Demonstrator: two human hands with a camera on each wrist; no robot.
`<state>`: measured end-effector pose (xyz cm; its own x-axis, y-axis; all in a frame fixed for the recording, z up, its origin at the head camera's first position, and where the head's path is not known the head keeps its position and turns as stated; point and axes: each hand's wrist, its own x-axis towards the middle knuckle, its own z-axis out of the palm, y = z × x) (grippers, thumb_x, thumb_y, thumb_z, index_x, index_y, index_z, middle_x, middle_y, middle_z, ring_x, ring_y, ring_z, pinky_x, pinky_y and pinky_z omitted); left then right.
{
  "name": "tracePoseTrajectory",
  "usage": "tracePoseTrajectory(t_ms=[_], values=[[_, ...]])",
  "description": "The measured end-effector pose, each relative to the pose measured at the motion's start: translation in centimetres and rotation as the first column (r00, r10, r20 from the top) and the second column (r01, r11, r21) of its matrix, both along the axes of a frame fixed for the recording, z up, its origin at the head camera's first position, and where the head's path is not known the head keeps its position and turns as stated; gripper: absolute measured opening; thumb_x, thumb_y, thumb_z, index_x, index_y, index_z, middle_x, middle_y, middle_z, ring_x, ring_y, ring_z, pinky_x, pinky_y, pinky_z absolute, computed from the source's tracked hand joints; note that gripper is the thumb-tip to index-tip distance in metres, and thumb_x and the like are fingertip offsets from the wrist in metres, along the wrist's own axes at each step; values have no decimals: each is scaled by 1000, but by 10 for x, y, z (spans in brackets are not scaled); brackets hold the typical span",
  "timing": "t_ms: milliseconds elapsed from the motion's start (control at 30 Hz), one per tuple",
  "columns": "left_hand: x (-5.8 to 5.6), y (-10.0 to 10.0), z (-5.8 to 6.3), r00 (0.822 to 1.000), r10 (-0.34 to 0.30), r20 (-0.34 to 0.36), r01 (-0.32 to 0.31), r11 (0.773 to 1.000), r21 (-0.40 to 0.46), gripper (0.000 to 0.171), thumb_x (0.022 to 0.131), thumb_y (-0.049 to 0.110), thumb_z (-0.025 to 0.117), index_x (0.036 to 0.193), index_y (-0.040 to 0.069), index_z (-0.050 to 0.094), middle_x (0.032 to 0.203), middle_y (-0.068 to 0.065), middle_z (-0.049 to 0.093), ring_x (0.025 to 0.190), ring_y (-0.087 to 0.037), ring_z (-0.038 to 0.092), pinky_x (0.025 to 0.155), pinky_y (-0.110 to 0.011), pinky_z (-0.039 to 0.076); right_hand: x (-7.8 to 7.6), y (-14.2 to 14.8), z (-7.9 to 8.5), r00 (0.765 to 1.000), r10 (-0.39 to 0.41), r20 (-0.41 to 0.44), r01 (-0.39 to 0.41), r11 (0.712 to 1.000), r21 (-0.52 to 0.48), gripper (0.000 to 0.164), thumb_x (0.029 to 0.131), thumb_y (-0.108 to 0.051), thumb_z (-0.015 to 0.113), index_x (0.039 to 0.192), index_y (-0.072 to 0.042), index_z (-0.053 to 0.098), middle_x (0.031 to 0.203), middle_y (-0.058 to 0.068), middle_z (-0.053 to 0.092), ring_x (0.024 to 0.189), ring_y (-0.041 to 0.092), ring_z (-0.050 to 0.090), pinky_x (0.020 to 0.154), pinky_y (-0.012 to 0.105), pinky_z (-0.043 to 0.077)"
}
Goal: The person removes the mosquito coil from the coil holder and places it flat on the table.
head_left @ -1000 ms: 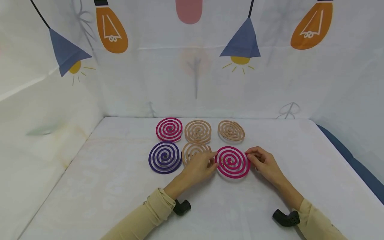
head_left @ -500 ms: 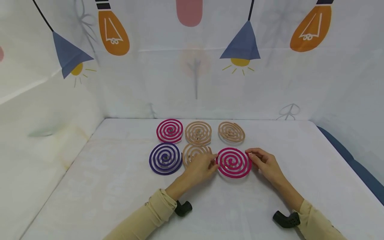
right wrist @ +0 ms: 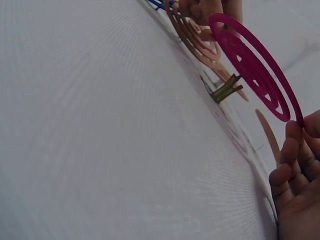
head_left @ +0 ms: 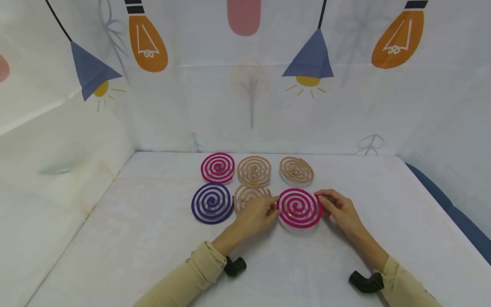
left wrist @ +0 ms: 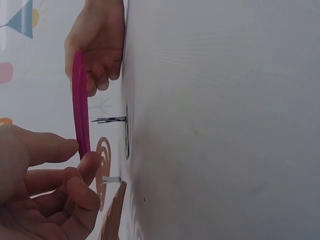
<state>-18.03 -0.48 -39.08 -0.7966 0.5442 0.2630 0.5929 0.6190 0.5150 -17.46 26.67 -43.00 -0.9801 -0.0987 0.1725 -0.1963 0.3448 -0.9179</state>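
A pink mosquito coil (head_left: pixel 297 206) is held level between both hands at the front right of the group. My left hand (head_left: pixel 254 216) pinches its left edge between thumb and fingers, and my right hand (head_left: pixel 342 212) pinches the right edge. Seen from the left wrist, the coil (left wrist: pixel 80 110) hovers over the table, apart from a small upright metal stand (left wrist: pixel 112 119). From the right wrist, the stand's prongs (right wrist: pixel 227 90) point up toward the coil's underside. Partly behind my left hand is a tan coil (head_left: pixel 245 197).
A dark purple coil (head_left: pixel 212 203) lies left of my left hand. Along the back are another pink coil (head_left: pixel 218 167) and two tan ones, one in the middle (head_left: pixel 254 169) and one at right (head_left: pixel 296 169). Printed fabric (head_left: pixel 215 106) rises behind the white table (head_left: pixel 134 238).
The head view has shifted slightly. Both hands keep their grip on the pink coil, which has hardly moved.
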Motion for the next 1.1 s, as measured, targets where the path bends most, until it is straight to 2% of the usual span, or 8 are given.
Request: tracePoseTrajectory(t_ms=[233,333,467,633,767,933,1100], values=[[-4,0,7,999,23,44,-23,1000,5,36,88,14,63,123,5,62,75,0,67,62,-4,53,54,-14,39,-6,-3,7,999,-3,-34,2,1000,-22,31,98,-22,51,119,-1,55,88,-11,62,69,11,53,61,22,50],[-6,0,12,996,40,80,-43,999,29,38,89,14,62,127,6,59,80,-1,68,62,-3,51,53,-14,40,-10,-5,12,998,22,-62,-26,998,-64,29,98,-18,51,119,2,54,89,-9,62,69,11,52,60,21,49],[-11,-4,21,994,72,82,-75,997,31,40,90,18,61,128,7,59,87,-1,70,65,-4,54,56,-16,42,-15,-8,20,996,35,-81,-42,996,-82,30,98,-18,51,120,2,53,90,-8,62,70,9,52,61,21,48],[-17,-12,37,992,67,105,-70,997,33,40,91,22,60,128,6,58,90,-2,70,73,-9,61,62,-19,45,-16,-14,30,996,35,-76,-39,998,-55,31,97,-21,52,121,0,53,88,-10,63,70,9,53,62,22,48],[-22,-16,44,991,46,124,-52,997,47,41,91,21,61,128,4,58,90,-3,69,76,-11,63,63,-19,47,-18,-18,39,995,39,-87,-42,998,-36,31,97,-20,52,121,1,52,90,-10,63,71,10,55,62,22,50],[-27,-16,48,991,41,130,-47,998,43,42,91,21,61,129,3,57,92,-4,69,81,-14,65,67,-19,49,-22,-20,52,996,24,-89,-25,1000,-5,33,97,-22,52,122,0,53,90,-9,63,72,13,56,63,19,51],[-33,-11,50,984,66,168,-78,995,65,41,91,23,61,128,5,58,93,-4,69,84,-15,65,71,-21,49,-27,-19,62,997,7,-77,-2,997,71,34,98,-26,51,122,-4,54,88,-8,61,73,17,56,64,19,51]])
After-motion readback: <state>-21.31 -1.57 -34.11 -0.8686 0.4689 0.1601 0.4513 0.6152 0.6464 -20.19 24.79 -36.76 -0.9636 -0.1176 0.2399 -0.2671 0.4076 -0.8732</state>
